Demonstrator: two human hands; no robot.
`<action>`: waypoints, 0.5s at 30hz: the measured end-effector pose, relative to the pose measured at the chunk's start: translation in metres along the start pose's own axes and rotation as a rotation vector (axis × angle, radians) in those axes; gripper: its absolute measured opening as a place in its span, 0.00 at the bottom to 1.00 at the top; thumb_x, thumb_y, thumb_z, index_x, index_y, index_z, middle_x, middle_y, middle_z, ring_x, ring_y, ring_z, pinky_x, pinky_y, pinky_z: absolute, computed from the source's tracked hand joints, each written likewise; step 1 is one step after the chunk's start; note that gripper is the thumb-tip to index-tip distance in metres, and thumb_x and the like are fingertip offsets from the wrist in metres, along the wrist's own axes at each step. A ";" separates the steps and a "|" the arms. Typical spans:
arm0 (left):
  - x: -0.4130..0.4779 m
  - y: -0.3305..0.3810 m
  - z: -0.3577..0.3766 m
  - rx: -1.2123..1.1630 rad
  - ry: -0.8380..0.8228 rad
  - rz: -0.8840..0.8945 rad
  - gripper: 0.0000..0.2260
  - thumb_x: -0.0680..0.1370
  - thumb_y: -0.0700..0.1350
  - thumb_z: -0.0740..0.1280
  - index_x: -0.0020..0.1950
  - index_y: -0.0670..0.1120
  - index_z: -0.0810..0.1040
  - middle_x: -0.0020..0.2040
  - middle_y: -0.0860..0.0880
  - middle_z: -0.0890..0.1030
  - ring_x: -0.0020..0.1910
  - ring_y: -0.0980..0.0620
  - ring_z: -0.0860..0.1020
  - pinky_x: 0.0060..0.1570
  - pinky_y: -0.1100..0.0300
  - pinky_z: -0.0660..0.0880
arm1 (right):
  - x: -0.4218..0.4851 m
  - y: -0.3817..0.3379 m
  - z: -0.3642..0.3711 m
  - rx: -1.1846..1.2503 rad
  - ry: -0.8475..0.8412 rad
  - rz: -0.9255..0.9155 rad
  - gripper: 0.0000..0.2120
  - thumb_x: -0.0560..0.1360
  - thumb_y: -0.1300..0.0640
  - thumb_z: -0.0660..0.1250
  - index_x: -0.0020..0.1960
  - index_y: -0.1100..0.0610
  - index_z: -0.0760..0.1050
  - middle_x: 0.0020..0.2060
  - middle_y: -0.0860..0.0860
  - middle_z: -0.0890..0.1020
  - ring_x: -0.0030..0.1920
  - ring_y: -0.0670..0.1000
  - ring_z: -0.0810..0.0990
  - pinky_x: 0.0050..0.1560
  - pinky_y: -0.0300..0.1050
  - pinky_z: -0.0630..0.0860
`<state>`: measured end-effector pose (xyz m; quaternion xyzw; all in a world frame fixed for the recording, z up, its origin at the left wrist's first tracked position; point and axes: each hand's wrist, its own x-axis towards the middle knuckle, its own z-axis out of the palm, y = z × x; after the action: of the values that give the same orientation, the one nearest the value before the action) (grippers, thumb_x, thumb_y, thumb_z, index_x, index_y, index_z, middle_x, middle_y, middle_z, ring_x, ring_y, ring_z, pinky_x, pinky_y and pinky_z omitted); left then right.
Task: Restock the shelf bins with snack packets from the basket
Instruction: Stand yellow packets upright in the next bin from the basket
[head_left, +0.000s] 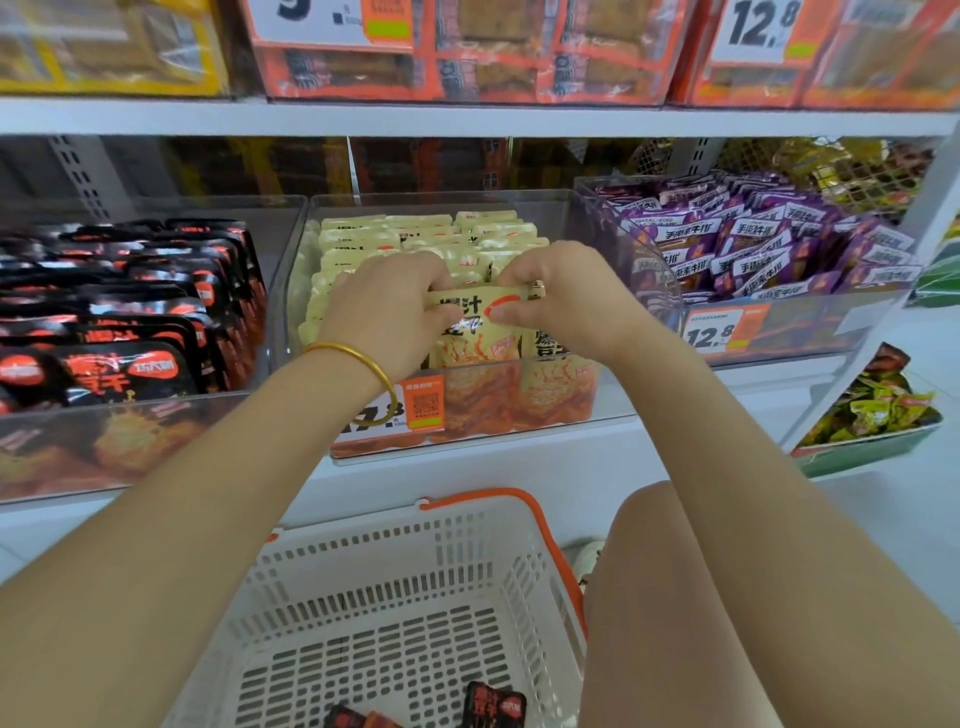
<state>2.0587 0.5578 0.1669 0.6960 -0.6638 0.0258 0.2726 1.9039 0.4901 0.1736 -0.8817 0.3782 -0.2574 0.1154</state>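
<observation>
Both my hands reach into the middle clear bin (582, 395), which holds rows of cream-yellow snack packets (415, 234). My left hand (387, 306) and my right hand (558, 291) pinch the top edge of the front yellow packet (478, 332), which stands upright at the bin's front. A white basket (395, 597) with an orange handle sits below at my knees. Black packets (493, 704) lie at the basket's near end.
A bin of black packets (119, 322) stands to the left and a bin of purple packets (769, 244) to the right. The upper shelf (467, 122) carries orange boxes. My right knee (654, 571) is beside the basket. A green tray of packets (872, 415) sits far right.
</observation>
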 end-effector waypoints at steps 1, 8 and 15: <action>-0.001 0.000 0.001 0.027 0.013 -0.002 0.04 0.77 0.49 0.67 0.45 0.51 0.74 0.38 0.53 0.71 0.49 0.45 0.72 0.51 0.51 0.67 | -0.001 0.001 0.002 -0.005 0.006 0.008 0.09 0.72 0.53 0.72 0.49 0.56 0.83 0.46 0.52 0.82 0.48 0.53 0.77 0.52 0.52 0.74; -0.002 0.009 0.003 0.223 0.038 0.012 0.10 0.77 0.52 0.66 0.53 0.50 0.79 0.50 0.48 0.71 0.59 0.43 0.67 0.54 0.51 0.63 | -0.002 0.007 0.006 -0.056 -0.017 0.007 0.11 0.70 0.51 0.73 0.50 0.55 0.83 0.45 0.55 0.75 0.53 0.57 0.72 0.54 0.57 0.71; -0.006 0.004 0.004 0.222 0.038 -0.027 0.10 0.77 0.52 0.66 0.54 0.49 0.80 0.47 0.50 0.66 0.58 0.43 0.65 0.53 0.52 0.60 | -0.003 0.004 0.007 -0.215 -0.009 -0.005 0.17 0.73 0.45 0.69 0.56 0.53 0.80 0.52 0.53 0.75 0.58 0.55 0.68 0.58 0.54 0.69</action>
<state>2.0527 0.5618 0.1623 0.7302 -0.6420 0.1087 0.2067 1.9037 0.4898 0.1655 -0.8910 0.4010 -0.2116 0.0210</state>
